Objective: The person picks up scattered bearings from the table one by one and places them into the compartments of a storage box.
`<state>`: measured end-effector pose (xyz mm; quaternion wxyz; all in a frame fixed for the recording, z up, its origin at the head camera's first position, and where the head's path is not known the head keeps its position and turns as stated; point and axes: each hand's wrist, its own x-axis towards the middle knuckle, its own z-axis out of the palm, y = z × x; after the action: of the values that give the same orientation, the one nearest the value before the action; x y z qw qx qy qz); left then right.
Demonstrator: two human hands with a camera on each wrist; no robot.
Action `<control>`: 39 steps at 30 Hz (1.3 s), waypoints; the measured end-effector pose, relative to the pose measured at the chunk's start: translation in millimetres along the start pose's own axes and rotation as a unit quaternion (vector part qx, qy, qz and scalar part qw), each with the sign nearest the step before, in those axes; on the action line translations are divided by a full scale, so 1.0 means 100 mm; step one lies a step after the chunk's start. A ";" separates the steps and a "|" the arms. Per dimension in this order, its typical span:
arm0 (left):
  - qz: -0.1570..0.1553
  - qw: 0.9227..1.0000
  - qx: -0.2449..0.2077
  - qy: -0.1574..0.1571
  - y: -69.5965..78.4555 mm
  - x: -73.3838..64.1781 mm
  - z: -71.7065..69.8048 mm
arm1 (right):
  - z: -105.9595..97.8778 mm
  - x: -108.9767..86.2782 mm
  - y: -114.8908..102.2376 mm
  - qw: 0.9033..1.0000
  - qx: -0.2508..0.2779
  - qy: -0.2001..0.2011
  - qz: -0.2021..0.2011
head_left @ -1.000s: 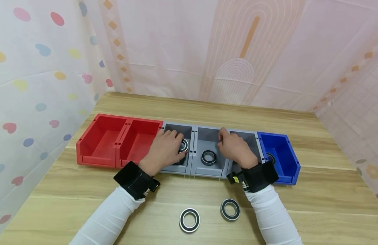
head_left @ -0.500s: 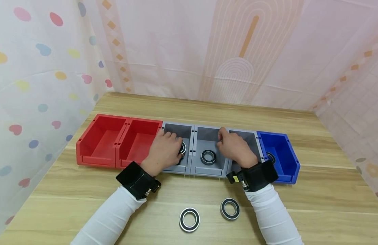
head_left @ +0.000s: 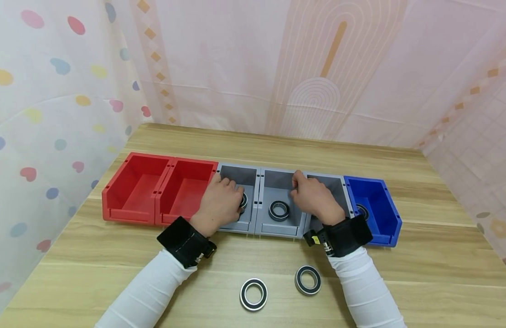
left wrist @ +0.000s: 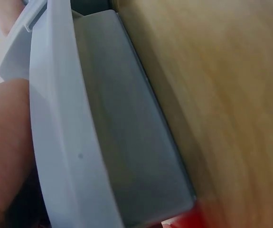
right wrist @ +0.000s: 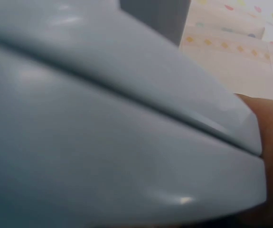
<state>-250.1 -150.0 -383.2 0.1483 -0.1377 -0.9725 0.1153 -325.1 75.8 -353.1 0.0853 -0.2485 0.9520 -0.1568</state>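
Note:
My left hand (head_left: 220, 200) reaches into the left grey bin (head_left: 248, 226), its fingertips bent down around a black-and-silver ball bearing (head_left: 245, 199); part of the ring shows beside the fingers. My right hand (head_left: 316, 198) hangs over the wall between the middle grey bin (head_left: 273, 177) and the right grey bin (head_left: 335, 184). Its index finger is bent, and I cannot tell what its hidden fingertips hold. Another bearing (head_left: 279, 218) lies flat in the middle bin. In the left wrist view, the grey bin's front (left wrist: 127, 128) covers most of the hand.
Two red bins (head_left: 130, 214) continue the row to the left. A blue bin (head_left: 372, 184) ends it on the right, with a bearing (head_left: 365, 210) inside, partly covered by the wrist strap. Two more bearings, one (head_left: 254, 308) left and one (head_left: 308, 291) right, lie on the wooden table (head_left: 220, 282) in front.
The left thumb has drawn in toward the fingers, and the bearing at the left hand has shifted slightly down and left. The right hand has stayed in place.

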 end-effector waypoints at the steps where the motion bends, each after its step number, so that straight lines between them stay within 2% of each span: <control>1: 0.001 1.000 0.001 0.000 0.00 0.00 0.00 | 0.00 0.00 0.00 1.000 0.001 0.000 0.000; 13: 0.003 1.000 0.014 -0.013 0.01 0.00 -0.02 | 0.00 -0.01 0.00 1.000 0.004 0.003 0.003; 31: 0.007 1.000 0.029 -0.001 0.02 -0.03 -0.04 | 0.01 0.01 0.01 1.000 0.001 0.007 0.000; 39: 0.005 1.000 0.027 -0.007 0.02 -0.02 -0.03 | 0.00 0.01 0.01 1.000 0.002 0.004 0.001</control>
<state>-246.6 -148.6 -381.8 0.1450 -0.1375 -0.9693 0.1436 -326.1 76.4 -353.9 0.0817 -0.2469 0.9523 -0.1597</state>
